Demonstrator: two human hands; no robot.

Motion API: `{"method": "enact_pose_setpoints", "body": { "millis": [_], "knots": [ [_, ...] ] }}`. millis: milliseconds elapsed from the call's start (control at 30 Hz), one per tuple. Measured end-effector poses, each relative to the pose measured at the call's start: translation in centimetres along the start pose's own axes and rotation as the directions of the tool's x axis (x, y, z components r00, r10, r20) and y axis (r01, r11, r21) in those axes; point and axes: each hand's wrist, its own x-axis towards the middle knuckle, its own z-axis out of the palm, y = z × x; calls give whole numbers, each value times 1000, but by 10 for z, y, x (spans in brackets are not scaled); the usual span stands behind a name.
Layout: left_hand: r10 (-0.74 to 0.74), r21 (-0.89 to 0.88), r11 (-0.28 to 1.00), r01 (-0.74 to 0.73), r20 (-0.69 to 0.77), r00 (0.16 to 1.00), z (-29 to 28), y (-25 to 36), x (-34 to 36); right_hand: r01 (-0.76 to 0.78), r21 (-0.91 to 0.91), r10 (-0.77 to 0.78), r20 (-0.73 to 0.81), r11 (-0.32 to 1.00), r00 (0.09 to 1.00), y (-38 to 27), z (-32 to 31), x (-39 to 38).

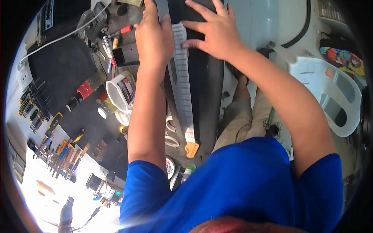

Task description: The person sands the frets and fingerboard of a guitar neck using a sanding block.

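Observation:
A guitar neck (pixel 184 89) lies lengthwise before me, its fingerboard pale silver with dark crosswise frets. Its orange-tan headstock (pixel 192 149) points toward my body. Along the neck's left side runs a long grey metal bar (pixel 173 83) with a slot in it. My left hand (pixel 154 40) is closed around the far part of this bar, thumb on the right side; its grip is partly hidden. Spread fingers of my right hand (pixel 217 33) reach over the far end of the fingerboard, the thumb and a fingertip touching its right edge. Nothing is held in that hand.
On the dark bench at left are a white container (pixel 116 93), a red-banded bottle (pixel 84 90), markers (pixel 109 52) and a red-handled tool (pixel 126 29). Files and screwdrivers (pixel 64 155) hang along the left edge. A white plastic chair (pixel 324 85) stands at right.

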Motion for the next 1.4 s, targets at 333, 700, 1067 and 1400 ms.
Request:
{"method": "enact_pose_setpoints", "body": {
  "millis": [333, 700, 1067, 1400],
  "knots": [
    [166, 14, 986, -165, -39, 985, 16, -10, -48, -25, -26, 29, 176, 999, 984, 6, -30, 2],
    [92, 98, 991, -92, 2, 996, 21, -1, -93, -8, -89, 16, 90, 996, 996, 16, -15, -5],
    [1, 76, 997, -7, 76, 997, 20, -7, -142, -33, 19, 28, 218, 999, 975, 13, -25, -2],
    [101, 117, 987, -109, 74, 992, 34, 6, -112, -1, -59, 13, 211, 998, 977, 17, -34, -3]
  ]
}}
